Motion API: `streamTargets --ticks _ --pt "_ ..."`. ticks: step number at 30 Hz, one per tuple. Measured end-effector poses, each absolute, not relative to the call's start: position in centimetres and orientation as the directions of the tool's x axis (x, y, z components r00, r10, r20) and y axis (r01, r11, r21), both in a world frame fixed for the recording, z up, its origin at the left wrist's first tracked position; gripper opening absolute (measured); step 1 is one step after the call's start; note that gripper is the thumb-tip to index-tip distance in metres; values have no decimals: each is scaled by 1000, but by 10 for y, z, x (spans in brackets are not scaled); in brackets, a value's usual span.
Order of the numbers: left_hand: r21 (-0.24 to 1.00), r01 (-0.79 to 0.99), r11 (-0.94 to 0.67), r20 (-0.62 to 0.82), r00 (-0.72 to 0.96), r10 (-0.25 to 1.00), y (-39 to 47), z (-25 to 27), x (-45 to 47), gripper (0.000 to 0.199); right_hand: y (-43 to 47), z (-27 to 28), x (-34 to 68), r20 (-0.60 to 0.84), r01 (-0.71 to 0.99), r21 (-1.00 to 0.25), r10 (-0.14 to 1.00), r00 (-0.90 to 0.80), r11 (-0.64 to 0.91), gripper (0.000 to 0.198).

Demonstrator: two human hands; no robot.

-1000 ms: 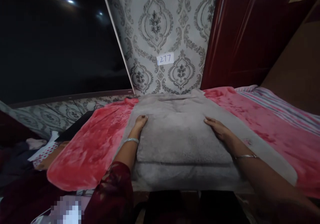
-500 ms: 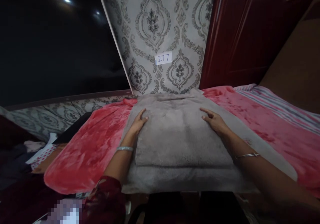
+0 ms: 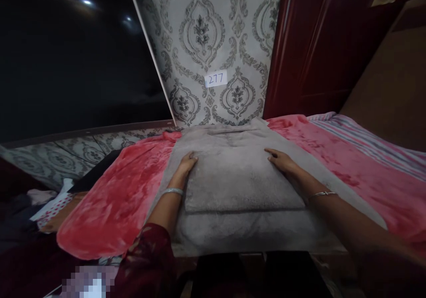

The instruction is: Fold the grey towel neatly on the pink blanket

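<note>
A grey plush blanket [image 3: 239,231] lies spread out, with a folded grey section [image 3: 233,178] on top of it. My left hand [image 3: 187,162], a pale bangle on its wrist, is at the left side of this folded section, with thumb and fingers closed on its edge. At the opposite side my right hand [image 3: 281,160], wearing a silver bangle, pinches the edge, its index finger stretched forward. The undersides of both hands are hidden.
A red plush cover [image 3: 109,200] shows on the left and pink cloth [image 3: 336,160] on the right, beside a striped cloth [image 3: 376,133]. Behind are a dark television [image 3: 80,62], a patterned wall with a "277" label [image 3: 216,78], and a dark red door [image 3: 309,45].
Both hands have come slightly nearer to me, and the fingers of my left hand have drawn together. The folded section's near edge has shifted away from me and looks narrower.
</note>
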State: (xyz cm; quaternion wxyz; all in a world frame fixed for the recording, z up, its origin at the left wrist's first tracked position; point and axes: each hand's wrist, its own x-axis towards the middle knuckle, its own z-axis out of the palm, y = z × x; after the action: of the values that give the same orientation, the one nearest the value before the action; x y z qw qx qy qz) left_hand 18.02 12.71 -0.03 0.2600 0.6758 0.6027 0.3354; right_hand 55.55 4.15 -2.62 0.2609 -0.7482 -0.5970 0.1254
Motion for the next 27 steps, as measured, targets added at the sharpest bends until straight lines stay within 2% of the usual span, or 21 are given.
streamTargets --ticks 3,6,9,11,12,16,21,27 --pt "640 755 -143 149 61 987 129 19 196 63 55 0 520 166 874 -468 959 228 -127 61" --pt "526 819 -227 170 160 972 119 23 228 59 71 8 459 239 905 -422 969 58 50 60" --pt "267 919 -291 190 246 950 99 7 252 53 75 -3 403 266 934 -290 955 -131 209 58" --pt "114 948 -298 187 274 943 86 -6 259 53 73 -15 384 250 940 -250 954 -168 231 56" --pt "81 951 -299 180 281 943 82 -11 259 54 71 -21 381 238 941 -251 957 -166 226 56" --pt "41 949 -314 172 303 937 78 -17 256 57 73 -30 407 190 954 -242 973 -133 178 57" --pt "24 950 -312 187 302 935 83 -16 256 56 77 -36 482 134 983 -183 990 41 -15 60" --pt "34 951 -306 173 296 939 82 -18 259 58 66 -50 522 142 953 -250 967 211 -172 62"
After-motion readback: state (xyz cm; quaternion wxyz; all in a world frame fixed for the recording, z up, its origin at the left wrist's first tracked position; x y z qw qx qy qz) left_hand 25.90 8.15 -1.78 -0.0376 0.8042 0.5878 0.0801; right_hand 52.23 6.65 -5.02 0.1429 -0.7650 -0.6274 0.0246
